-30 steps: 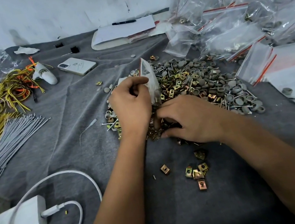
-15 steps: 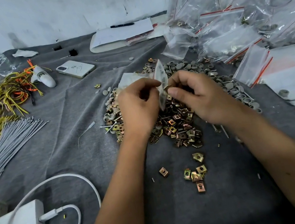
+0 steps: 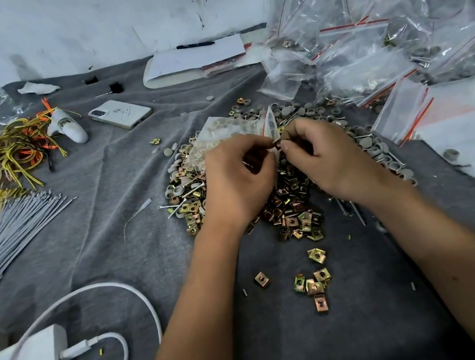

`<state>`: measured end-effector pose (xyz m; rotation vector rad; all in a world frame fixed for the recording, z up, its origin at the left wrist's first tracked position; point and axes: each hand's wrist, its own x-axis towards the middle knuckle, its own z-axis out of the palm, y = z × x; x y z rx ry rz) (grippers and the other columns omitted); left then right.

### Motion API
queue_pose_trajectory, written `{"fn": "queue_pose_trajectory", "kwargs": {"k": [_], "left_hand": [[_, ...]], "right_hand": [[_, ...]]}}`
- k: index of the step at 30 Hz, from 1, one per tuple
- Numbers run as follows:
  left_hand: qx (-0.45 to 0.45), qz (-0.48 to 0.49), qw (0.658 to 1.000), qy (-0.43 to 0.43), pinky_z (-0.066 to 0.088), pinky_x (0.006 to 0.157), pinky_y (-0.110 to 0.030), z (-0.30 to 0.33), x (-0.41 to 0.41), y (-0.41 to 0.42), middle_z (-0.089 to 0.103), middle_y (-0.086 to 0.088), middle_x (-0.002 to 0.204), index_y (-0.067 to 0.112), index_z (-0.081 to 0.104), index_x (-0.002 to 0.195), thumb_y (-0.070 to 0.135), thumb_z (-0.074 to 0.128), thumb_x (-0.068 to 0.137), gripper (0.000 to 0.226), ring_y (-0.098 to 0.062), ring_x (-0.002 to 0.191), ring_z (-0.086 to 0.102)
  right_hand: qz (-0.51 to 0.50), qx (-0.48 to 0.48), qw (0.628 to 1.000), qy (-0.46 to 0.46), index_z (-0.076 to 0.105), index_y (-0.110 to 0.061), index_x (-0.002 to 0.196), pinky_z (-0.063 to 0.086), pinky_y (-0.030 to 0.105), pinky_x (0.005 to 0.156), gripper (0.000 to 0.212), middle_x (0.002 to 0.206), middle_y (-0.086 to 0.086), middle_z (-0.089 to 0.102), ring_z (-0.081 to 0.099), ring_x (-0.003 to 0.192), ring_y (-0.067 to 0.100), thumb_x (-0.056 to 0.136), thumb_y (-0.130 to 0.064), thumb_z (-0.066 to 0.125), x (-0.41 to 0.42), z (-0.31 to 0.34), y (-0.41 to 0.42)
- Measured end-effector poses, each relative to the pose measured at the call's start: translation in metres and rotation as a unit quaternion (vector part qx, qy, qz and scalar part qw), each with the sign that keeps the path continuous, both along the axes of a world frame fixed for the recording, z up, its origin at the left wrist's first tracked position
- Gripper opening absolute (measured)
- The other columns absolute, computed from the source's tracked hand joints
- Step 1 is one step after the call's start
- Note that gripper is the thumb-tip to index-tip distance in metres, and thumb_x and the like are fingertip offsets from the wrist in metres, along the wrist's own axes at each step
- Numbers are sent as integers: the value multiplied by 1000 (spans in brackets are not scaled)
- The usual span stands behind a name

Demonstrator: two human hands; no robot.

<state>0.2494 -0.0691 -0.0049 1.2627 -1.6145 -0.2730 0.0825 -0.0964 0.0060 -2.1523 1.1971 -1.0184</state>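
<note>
1. Head view: left hand [image 3: 239, 179] pinches the zip bag [image 3: 269, 120] by its mouth; right hand [image 3: 327, 157], just beside it, pinches a clip nut [image 3: 276, 142] at the opening.
2. Likely slip: the mouth sags shut, and the nut drops into the pile [image 3: 292, 211] beneath both hands.

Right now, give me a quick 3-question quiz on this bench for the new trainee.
1. True or false: the left hand holds a small zip bag.
2. What does the right hand pinch at the bag's mouth? A) clip nut B) nail C) cable tie
3. Fill in: the phone lies on a grey ____.
Key: 1 true; 2 A; 3 cloth.
</note>
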Motion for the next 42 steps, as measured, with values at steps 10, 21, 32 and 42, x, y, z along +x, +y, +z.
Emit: {"fn": "queue_pose_trajectory", "kwargs": {"k": [10, 21, 32, 42], "left_hand": [[-43, 25, 998, -35, 58, 75, -32, -3, -10, 0, 74, 2, 87, 10, 79, 102, 8, 72, 83, 21, -9, 77, 67], [-94, 52, 993, 43, 52, 54, -21, -1, -15, 3, 65, 9, 69, 14, 61, 99, 4, 76, 79, 27, -11, 61, 65], [-88, 55, 992, 73, 49, 56, -17, -1, -15, 2, 65, 5, 70, 9, 67, 85, 3, 76, 83, 11, -11, 62, 63], [4, 70, 975, 212, 49, 56, -22, 5, -1, -2, 67, 4, 71, 23, 65, 80, 2, 76, 86, 24, -7, 60, 59]], "right_hand": [[-48, -71, 996, 13, 58, -18, 84, 31, 15, 49, 14, 57, -12, 46, 46, 52, 3, 94, -14, 67, 0, 0, 0], [-118, -54, 985, 117, 70, -11, 91, 32, 21, 52, 10, 63, -11, 50, 45, 54, 4, 92, -21, 72, 1, -1, -2], [-77, -153, 982, 82, 80, -13, 106, 50, 25, 74, 16, 93, 3, 79, 69, 79, 14, 92, -18, 75, 2, 7, 5], [-127, -169, 976, -47, 71, -6, 96, 29, 8, 53, 16, 62, -23, 46, 50, 55, -7, 100, -21, 65, -3, 8, 3]]}}
